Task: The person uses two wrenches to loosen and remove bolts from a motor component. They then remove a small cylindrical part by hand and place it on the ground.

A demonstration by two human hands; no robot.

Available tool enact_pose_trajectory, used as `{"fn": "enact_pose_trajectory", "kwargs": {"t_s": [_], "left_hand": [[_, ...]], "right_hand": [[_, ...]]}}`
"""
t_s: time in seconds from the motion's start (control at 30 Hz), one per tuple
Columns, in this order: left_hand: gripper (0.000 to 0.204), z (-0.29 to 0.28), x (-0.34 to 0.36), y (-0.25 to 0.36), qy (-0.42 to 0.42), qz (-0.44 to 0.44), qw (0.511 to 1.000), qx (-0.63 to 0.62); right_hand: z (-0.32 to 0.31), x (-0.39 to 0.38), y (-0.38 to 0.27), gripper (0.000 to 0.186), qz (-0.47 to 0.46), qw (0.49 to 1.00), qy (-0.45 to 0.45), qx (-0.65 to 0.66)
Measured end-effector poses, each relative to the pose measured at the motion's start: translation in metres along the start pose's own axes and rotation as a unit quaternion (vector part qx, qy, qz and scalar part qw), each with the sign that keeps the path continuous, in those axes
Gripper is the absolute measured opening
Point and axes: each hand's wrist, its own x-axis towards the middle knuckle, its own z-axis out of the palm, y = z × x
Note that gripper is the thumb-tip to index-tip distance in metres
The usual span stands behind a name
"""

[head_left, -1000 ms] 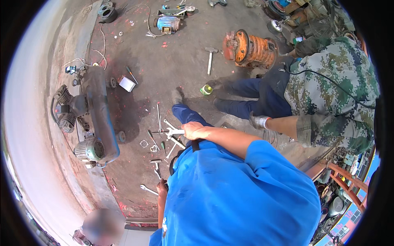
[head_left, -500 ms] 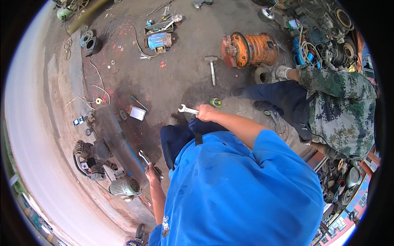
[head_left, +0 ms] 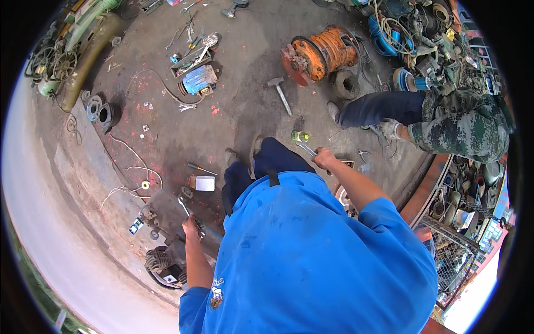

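Observation:
My right hand (head_left: 324, 158) is closed round the handle of a wrench (head_left: 306, 148), its silver head pointing forward and left. That head appears close to a small green-and-yellow round item (head_left: 300, 136) on the ground; I cannot tell whether they touch. At my left side, my left hand (head_left: 191, 227) grips another wrench (head_left: 183, 206), its open jaw pointing forward. A further metal tool end shows behind that hand, too small to name surely. Beyond my legs, a hammer (head_left: 281, 96) lies on the ground. An orange motor (head_left: 328, 53) rests past it.
A co-worker in camouflage (head_left: 461, 131) bends at the right, a gloved hand (head_left: 390, 128) low. Far left of centre are a blue motor (head_left: 198, 80) and a tool tray (head_left: 191, 61). A screwdriver (head_left: 201, 168), white box (head_left: 204, 183) and compressor (head_left: 163, 260) lie left. Scrap parts pile up right.
My view has turned and moved, so the compressor is now mostly hidden at lower left. My right hand's wrench has swung toward the green-and-yellow item. The co-worker's gloved hand has left the ring-shaped part.

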Motion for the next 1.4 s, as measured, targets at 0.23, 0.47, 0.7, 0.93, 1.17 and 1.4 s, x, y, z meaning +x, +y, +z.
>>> {"fn": "enact_pose_trajectory", "kwargs": {"t_s": [0.23,0.47,0.7,0.93,1.17,1.4], "left_hand": [[0.029,-0.008,0.021,0.122,0.017,0.043,0.999,0.002],[0.031,0.042,-0.014,0.127,-0.004,0.025,0.996,0.085],[0.029,0.054,-0.019,0.164,-0.047,0.063,0.963,0.258],[0.026,0.065,0.079,0.251,-0.103,-0.021,0.971,0.214],[0.022,0.055,0.166,0.373,-0.115,0.106,0.973,0.168],[0.019,0.065,0.171,0.394,-0.142,0.068,0.959,0.234]], "right_hand": [[-0.008,0.017,-0.062,0.036,-0.041,0.999,0.002,0.015],[-0.039,0.058,-0.119,0.038,-0.060,0.995,0.016,0.077],[-0.045,0.082,-0.111,0.038,-0.032,0.994,0.034,0.098],[-0.023,0.058,-0.078,0.041,-0.042,0.998,0.035,0.002],[-0.034,-0.019,-0.174,0.041,0.075,0.983,-0.008,0.170],[-0.007,-0.020,-0.203,0.045,0.047,0.972,0.035,0.229]]}}
